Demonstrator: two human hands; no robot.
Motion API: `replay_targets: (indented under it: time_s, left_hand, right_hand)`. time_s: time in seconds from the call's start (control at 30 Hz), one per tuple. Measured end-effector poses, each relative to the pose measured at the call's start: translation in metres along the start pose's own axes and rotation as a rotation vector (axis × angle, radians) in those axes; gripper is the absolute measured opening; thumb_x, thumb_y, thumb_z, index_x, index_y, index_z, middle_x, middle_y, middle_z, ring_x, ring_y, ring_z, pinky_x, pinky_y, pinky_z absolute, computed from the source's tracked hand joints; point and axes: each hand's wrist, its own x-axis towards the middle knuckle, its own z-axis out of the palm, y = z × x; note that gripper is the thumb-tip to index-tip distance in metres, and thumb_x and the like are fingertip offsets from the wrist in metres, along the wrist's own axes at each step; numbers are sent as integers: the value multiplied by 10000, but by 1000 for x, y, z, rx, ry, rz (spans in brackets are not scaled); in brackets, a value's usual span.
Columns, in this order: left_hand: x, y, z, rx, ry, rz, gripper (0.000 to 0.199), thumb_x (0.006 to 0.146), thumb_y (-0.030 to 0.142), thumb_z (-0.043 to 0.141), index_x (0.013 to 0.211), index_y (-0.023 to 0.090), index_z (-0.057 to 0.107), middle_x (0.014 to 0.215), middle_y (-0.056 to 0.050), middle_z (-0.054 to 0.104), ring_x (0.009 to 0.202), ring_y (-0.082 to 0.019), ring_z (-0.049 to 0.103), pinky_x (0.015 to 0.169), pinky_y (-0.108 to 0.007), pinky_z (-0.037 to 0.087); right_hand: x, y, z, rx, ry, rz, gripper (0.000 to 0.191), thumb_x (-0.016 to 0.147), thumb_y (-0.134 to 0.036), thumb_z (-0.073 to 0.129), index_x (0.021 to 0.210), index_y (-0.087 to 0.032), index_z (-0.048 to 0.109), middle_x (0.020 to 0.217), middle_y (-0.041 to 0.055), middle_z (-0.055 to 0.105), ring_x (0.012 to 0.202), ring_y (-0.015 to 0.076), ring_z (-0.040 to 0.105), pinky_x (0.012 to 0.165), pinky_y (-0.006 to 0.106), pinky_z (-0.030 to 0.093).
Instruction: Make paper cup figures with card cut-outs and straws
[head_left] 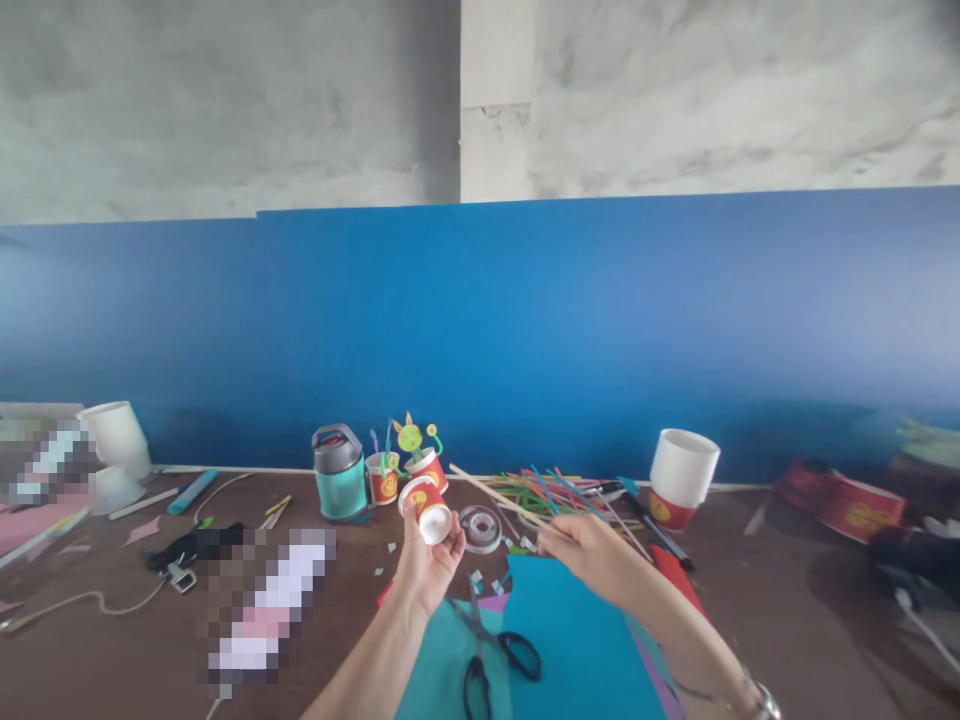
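A small red and white paper cup (pixel 424 508) is gripped in the fingers of my left hand (pixel 429 572). The cup is tilted, its white bottom facing me. My right hand (pixel 589 555) is closed around one end of a thin pale wooden stick (pixel 499 494), whose far end points up and left, past the cup. Just behind the held cup stand a paper cup with a green paper figure (pixel 410 437) and another red cup (pixel 384 480). A roll of clear tape (pixel 481 528) lies between my hands. Open black-handled scissors (pixel 484 640) rest on coloured paper (pixel 577 640) below them.
Colourful craft sticks (pixel 532 490) are heaped behind my right hand. Stacked white paper cups (pixel 682 470) stand to the right, a teal lidded jar (pixel 340 475) to the left. A blurred-out device with a cable (pixel 270 610) lies front left. A blue partition (pixel 480 330) closes the table's back.
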Motion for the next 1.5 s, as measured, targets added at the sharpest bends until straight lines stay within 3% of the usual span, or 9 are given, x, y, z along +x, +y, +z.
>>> replay_targets:
  time_s: [0.13, 0.23, 0.33, 0.4, 0.5, 0.6, 1.0, 1.23, 1.5]
  left_hand:
    - [0, -1, 1, -29, -52, -19, 429, 881, 526, 446, 786, 127, 571, 670, -57, 668, 540, -130, 625, 586, -272, 534]
    - [-1, -4, 1, -30, -119, -44, 441, 882, 538, 434, 811, 131, 585, 689, -60, 676, 620, -153, 654, 655, -287, 534]
    - [-7, -9, 4, 7, -149, -117, 528, 854, 626, 389, 839, 145, 607, 760, -75, 691, 766, -196, 674, 710, -304, 524]
    - [-15, -15, 7, 69, -189, -172, 599, 822, 689, 360, 838, 149, 619, 798, -83, 691, 788, -207, 669, 674, -293, 511]
    - [-25, -27, 10, 207, -259, -234, 674, 746, 761, 391, 835, 137, 630, 729, -73, 669, 634, -195, 637, 523, -270, 453]
    - [-32, -37, 12, 271, -324, -223, 722, 696, 799, 406, 845, 130, 632, 613, -32, 611, 477, -153, 547, 410, -242, 344]
    - [-36, -36, 17, 260, -341, -228, 683, 735, 767, 404, 850, 130, 624, 605, -19, 594, 451, -136, 510, 411, -238, 315]
    - [-29, -38, 13, 158, -320, -112, 554, 773, 681, 481, 895, 158, 621, 799, -46, 661, 738, -187, 613, 660, -270, 438]
    - [-27, -40, 9, 151, -335, -127, 545, 787, 659, 488, 892, 142, 628, 802, -46, 666, 768, -180, 608, 709, -268, 431]
  right_hand:
    - [10, 22, 19, -307, 2, 43, 294, 814, -198, 465, 577, -185, 638, 560, 28, 615, 560, 157, 557, 510, 243, 283]
    - [15, 25, 37, -350, 105, 35, 169, 764, -176, 537, 639, -177, 649, 689, 67, 677, 668, 192, 608, 546, 248, 318]
    - [17, 12, 57, -149, 166, -34, 255, 816, -267, 528, 605, -168, 631, 649, 69, 665, 658, 194, 609, 546, 250, 348]
    - [18, 1, 71, 57, 65, -46, 436, 874, -413, 441, 558, -170, 618, 529, 40, 622, 523, 153, 576, 481, 231, 354]
    - [19, -10, 89, 424, -72, 39, 531, 804, -589, 460, 538, -153, 604, 458, 19, 575, 392, 105, 501, 398, 209, 340]
    - [22, -10, 100, 597, -52, 127, 527, 691, -655, 544, 550, -149, 575, 457, 2, 557, 353, 84, 461, 358, 202, 332]
    - [22, -9, 98, 676, -36, 165, 393, 635, -505, 658, 499, -144, 584, 402, -7, 544, 341, 81, 430, 353, 211, 315]
    - [20, -5, 84, 373, 138, 108, 402, 736, -485, 588, 546, -138, 657, 514, 37, 645, 474, 143, 562, 436, 222, 369]
    - [18, -2, 85, 201, 211, 56, 416, 774, -470, 544, 524, -155, 651, 490, 23, 635, 494, 146, 566, 468, 226, 350]
